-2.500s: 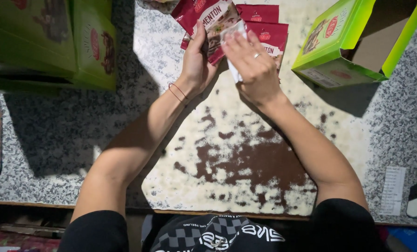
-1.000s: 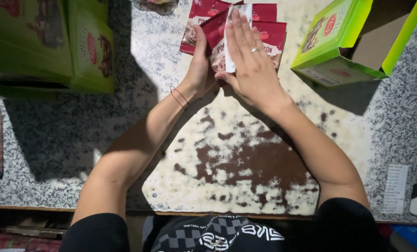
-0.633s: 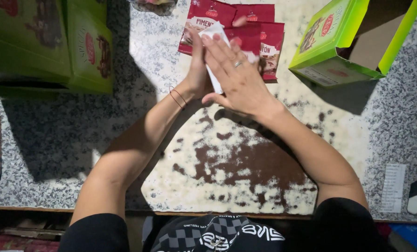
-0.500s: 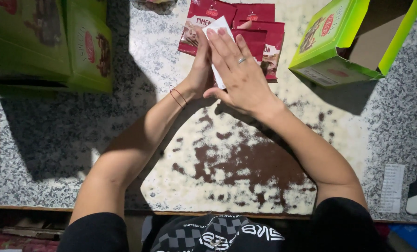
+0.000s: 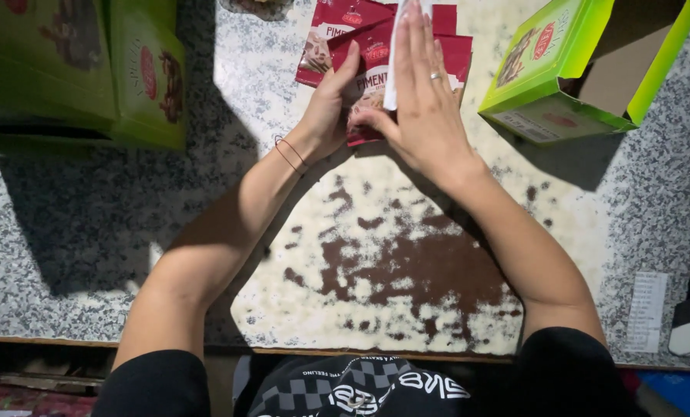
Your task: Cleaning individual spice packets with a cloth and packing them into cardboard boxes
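My right hand [image 5: 426,108] lies flat with the fingers straight and pressed together, a ring on one of them, palm against a stack of flat red foil sachets [image 5: 376,73] that I hold on edge over the speckled grey granite counter [image 5: 229,69]. My left hand [image 5: 331,104] cups the stack's other side, thumb up along the front sachet; its remaining fingers are hidden behind the packets, so I cannot tell how they sit. A thin red cord circles that wrist. A white edge [image 5: 392,66], either a sachet's pale back or a slip of paper, shows just under my right fingers.

More red sachets [image 5: 331,31] lie flat on the counter beyond my hands, fanned and overlapping, touching the ones I hold.

To the right stands an open lime-green cardboard box [image 5: 569,66] with a picture printed on its lid flap; its brown inside is in shadow, and I cannot tell whether anything is in it. To the left, well apart, sit larger green cartons [image 5: 140,77], closed as far as I can see, so their contents are hidden.

A worn pale and brown patch [image 5: 407,262] spreads over the counter between my forearms.
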